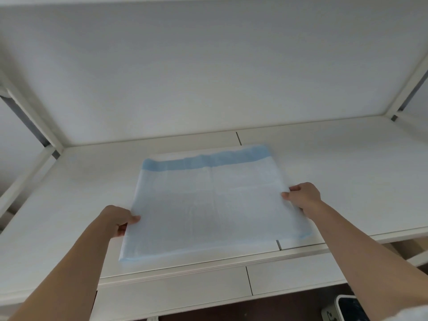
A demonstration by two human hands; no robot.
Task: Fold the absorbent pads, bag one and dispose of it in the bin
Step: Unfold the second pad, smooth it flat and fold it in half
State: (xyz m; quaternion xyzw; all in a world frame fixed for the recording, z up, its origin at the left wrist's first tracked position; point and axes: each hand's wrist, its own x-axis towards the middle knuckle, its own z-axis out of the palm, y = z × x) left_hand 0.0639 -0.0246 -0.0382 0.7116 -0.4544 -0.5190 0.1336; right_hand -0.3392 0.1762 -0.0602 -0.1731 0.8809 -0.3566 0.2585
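Left grip (120, 220) and right grip (303, 195) pinch pad (208, 205) edges, arms outstretched.

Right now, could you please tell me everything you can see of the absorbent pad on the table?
The absorbent pad is a large, roughly square sheet, pale white-blue, with a darker blue band along its far edge and thin blue trim at its near corners. It looks soft and quilted, with faint fold creases crossing its middle. It lies spread flat on the white table, its near edge close to the table's front. The left hand pinches its left edge and the right hand pinches its right edge.
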